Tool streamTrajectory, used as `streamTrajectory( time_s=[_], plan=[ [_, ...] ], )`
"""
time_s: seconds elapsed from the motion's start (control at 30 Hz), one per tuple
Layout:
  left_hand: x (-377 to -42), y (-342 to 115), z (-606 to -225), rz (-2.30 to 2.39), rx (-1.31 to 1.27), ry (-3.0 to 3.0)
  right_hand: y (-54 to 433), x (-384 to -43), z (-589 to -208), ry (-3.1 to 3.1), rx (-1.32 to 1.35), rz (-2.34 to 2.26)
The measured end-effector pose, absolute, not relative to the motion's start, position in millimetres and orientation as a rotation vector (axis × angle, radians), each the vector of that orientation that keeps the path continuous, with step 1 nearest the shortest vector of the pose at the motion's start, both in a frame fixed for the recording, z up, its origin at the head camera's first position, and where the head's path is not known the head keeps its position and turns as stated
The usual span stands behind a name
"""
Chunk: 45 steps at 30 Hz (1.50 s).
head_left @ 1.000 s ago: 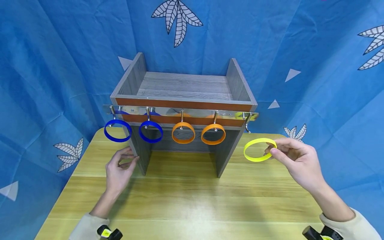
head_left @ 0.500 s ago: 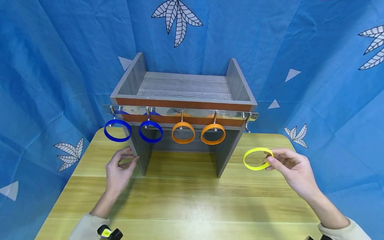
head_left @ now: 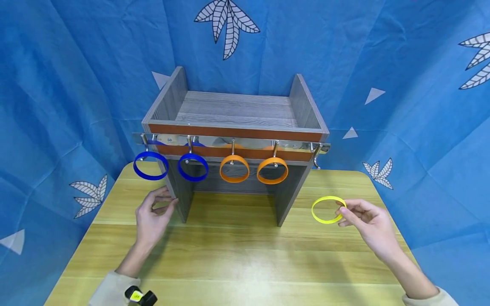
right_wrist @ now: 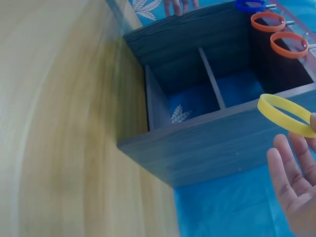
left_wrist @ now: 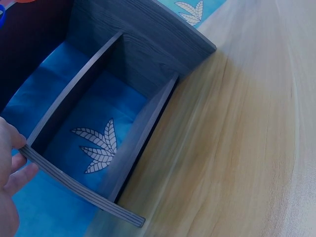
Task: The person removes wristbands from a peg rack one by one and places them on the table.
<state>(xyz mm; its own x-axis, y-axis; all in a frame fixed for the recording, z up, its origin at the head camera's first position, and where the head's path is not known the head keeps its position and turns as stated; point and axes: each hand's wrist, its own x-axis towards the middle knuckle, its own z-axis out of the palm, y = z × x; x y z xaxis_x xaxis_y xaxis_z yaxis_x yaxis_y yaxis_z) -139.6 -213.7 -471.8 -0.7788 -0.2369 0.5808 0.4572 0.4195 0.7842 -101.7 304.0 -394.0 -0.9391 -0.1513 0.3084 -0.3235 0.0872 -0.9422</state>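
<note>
Between thumb and fingers my right hand (head_left: 369, 225) pinches a yellow wristband (head_left: 328, 222), right of the grey wooden shelf (head_left: 239, 123) and below the hook rail. My left hand (head_left: 153, 216) grips the front edge of the shelf's left side panel; the left wrist view shows its thumb and fingers on either side of that edge (left_wrist: 81, 190). On the metal hook rail (head_left: 250, 143) hang two blue wristbands (head_left: 193, 177) at the left and two orange wristbands (head_left: 234, 180) toward the right. The rightmost hook (head_left: 315, 157) bears no band.
The shelf stands on a light wooden table (head_left: 237, 263). A blue curtain (head_left: 115, 55) with white leaf prints surrounds the back and sides. The shelf's right panel (head_left: 291, 193) lies between the rail and my right hand.
My right hand has moved down and slightly nearer to me, carrying the yellow wristband away from the rightmost hook. My left hand stays on the shelf panel. The hanging bands are unchanged.
</note>
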Motion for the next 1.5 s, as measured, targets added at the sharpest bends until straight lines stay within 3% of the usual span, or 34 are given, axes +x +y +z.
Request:
streamTrajectory(
  time_s=[0.87,1.5],
  plan=[
    [-140,-213,-471,-1.387,-0.186,-2.036,320,-101,-458,-2.619,0.078,1.812],
    [-140,-213,-471,-1.387,-0.178,-2.036,313,-99,-486,-2.789,-0.150,1.948]
  ],
)
